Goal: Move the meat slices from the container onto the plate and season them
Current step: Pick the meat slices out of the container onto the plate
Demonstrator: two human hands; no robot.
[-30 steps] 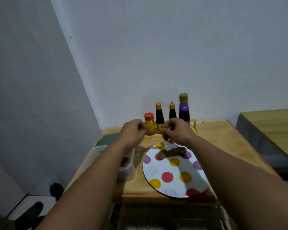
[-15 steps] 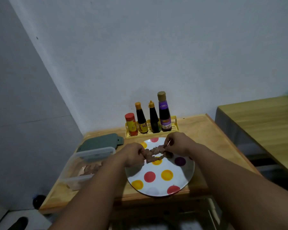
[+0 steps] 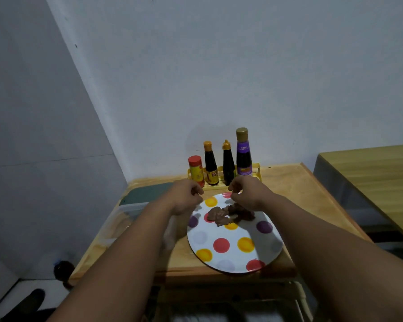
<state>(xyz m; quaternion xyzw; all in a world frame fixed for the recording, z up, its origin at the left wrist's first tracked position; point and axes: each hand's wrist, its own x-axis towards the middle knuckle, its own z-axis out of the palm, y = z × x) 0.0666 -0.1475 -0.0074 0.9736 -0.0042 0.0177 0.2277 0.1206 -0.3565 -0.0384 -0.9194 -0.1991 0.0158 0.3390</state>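
Observation:
Brown meat slices (image 3: 228, 213) lie in a small heap on the far half of the white plate (image 3: 230, 256) with coloured dots. My left hand (image 3: 186, 198) hovers over the plate's left rim and holds nothing, its fingers loosely curled. My right hand (image 3: 244, 194) hangs just above the meat's far side, fingers loosely curled and apart from the slices. The clear plastic container (image 3: 126, 219) stands left of the plate, mostly hidden by my left forearm, so its contents cannot be seen.
A yellow rack (image 3: 256, 169) at the table's back holds a red-capped spice jar (image 3: 196, 170) and three dark sauce bottles (image 3: 228, 166). A dark green lid (image 3: 147, 194) lies behind the container. A second wooden table (image 3: 370, 180) stands to the right.
Both hands held a meat slice stretched between them over the plate. They have let it go onto the plate and lifted slightly apart.

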